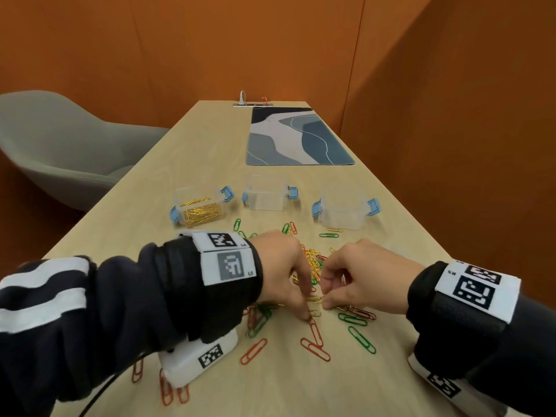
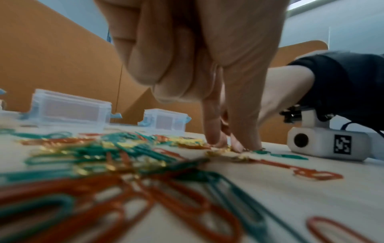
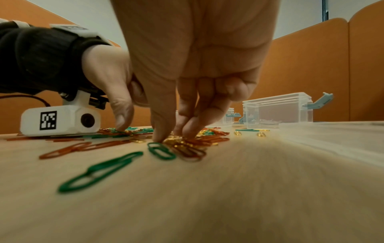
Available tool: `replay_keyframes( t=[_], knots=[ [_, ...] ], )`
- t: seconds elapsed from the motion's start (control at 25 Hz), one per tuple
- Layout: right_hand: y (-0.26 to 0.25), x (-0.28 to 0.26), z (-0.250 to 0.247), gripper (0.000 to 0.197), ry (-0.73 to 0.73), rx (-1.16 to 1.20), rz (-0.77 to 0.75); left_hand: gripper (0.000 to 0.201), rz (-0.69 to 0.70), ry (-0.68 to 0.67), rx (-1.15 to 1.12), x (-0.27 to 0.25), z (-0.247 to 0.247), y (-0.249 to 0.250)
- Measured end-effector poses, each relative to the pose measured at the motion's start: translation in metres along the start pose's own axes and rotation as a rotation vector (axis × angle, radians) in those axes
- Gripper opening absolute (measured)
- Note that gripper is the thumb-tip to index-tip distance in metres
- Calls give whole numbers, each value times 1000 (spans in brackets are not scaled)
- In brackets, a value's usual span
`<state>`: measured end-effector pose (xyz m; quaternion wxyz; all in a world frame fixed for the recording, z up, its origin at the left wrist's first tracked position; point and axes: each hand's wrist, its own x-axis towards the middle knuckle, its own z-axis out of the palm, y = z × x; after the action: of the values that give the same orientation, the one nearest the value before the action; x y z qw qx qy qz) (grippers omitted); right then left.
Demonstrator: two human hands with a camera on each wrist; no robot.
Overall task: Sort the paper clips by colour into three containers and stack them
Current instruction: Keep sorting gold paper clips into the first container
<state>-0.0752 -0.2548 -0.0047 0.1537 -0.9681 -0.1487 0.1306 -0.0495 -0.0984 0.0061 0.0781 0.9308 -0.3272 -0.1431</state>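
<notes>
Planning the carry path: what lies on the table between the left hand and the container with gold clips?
In the head view, only a few green clips lie between the left hand and the gold-clip container.

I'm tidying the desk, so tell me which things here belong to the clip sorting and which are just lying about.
Job: gold clips, red clips, green clips; container with gold clips, middle container, right container.

Lying about: desk mat, grey chair, power strip.

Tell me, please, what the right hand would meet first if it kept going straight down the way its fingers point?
The right hand points down; it would probably meet the gold paper clips at its fingertips, then the table.
</notes>
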Motion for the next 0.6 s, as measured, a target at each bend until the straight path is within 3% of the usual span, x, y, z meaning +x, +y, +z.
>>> replay_keyframes(
  t=[0.12, 0.36, 0.6],
  knots=[
    [2, -1, -1, 20, 12, 3, 43, 33, -13, 0, 68, 9, 5, 8],
    [2, 1, 2, 8, -80, 13, 34, 20, -49, -89, 23, 15, 8, 6],
    [3, -1, 4, 5, -78, -39, -43, 28, -24, -192, 229, 9, 15, 10]
  ],
)
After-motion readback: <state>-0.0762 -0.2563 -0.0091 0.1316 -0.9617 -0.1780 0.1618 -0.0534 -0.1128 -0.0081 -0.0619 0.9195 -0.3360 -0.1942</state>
